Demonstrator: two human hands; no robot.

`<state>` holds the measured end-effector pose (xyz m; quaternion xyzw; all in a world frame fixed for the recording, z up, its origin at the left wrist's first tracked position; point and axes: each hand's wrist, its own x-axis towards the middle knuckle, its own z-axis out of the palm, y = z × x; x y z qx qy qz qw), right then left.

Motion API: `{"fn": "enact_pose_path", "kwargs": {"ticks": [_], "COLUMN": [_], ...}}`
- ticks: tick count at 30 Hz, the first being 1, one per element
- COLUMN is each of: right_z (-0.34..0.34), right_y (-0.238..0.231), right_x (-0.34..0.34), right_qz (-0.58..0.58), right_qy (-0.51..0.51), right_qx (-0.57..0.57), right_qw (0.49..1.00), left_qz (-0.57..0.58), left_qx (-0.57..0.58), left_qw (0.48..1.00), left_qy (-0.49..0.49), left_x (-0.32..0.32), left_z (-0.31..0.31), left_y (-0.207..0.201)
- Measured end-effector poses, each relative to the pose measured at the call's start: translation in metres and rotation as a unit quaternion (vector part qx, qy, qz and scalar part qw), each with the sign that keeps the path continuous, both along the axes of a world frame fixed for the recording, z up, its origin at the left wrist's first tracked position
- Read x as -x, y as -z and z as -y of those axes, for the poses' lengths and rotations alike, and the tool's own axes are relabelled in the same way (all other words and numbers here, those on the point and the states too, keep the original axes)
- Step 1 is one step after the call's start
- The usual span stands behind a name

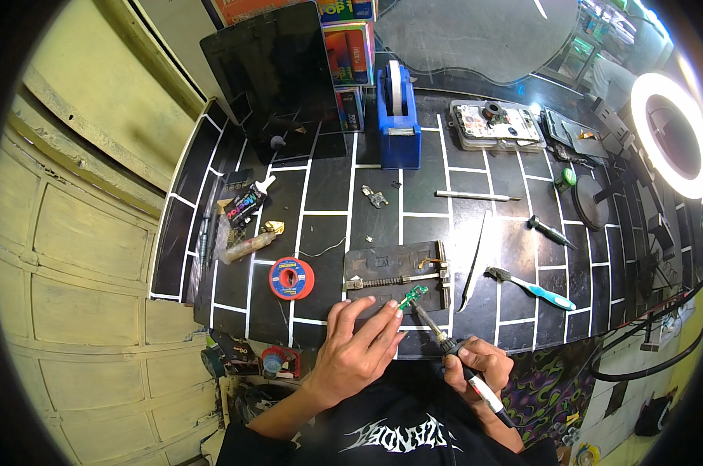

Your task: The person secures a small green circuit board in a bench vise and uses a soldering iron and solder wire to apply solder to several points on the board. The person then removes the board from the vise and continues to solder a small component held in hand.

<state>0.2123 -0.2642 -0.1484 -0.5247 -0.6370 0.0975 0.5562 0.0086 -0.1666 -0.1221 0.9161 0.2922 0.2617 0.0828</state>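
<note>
My left hand [356, 346] is closed, its fingertips at the near end of a small green circuit board [414, 296]. The board sits over the near edge of a dark metal board holder [378, 259] with a spring rod and clamp bar. In my right hand [479, 363] is a soldering iron [487, 394] with a white, red and black handle, gripped like a pen. Its tip points up and left, close beside the board; whether the two touch I cannot tell. A red spool of solder wire [291, 279] lies left of the holder, thin wire trailing from it.
Right of the holder lie tweezers [476, 264], a toothbrush [531, 289] and a screwdriver [551, 231]. A metal rod [476, 196] lies farther back. Behind stand a blue tape dispenser [399, 124] and an opened device [497, 124]. A ring light [672, 136] glows at right; tubes [246, 247] lie at left.
</note>
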Motion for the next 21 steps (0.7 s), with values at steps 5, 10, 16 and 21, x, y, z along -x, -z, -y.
{"fn": "enact_pose_path", "kwargs": {"ticks": [5, 10, 16, 21], "right_z": [0.0006, -0.0004, 0.0002, -0.0006], "right_y": [0.0005, -0.0011, -0.0003, 0.0001], "right_x": [0.0001, 0.0005, 0.0003, -0.0009], "right_qz": [-0.001, -0.001, -0.001, 0.003], "right_qy": [0.001, -0.001, -0.003, -0.007], "right_qx": [0.003, 0.000, 0.002, -0.003], "right_qw": [1.000, 1.000, 1.000, 1.000], "left_qz": [0.000, -0.001, -0.001, 0.000], "left_qx": [0.004, 0.003, 0.003, 0.005], "left_qw": [1.000, 1.000, 1.000, 1.000], "left_qy": [0.000, 0.002, 0.001, 0.001], "left_x": [0.0004, 0.0003, 0.0001, 0.0003], "left_z": [0.0001, -0.0004, -0.0001, -0.0001], "left_y": [0.0001, -0.0006, 0.0002, -0.0007]}}
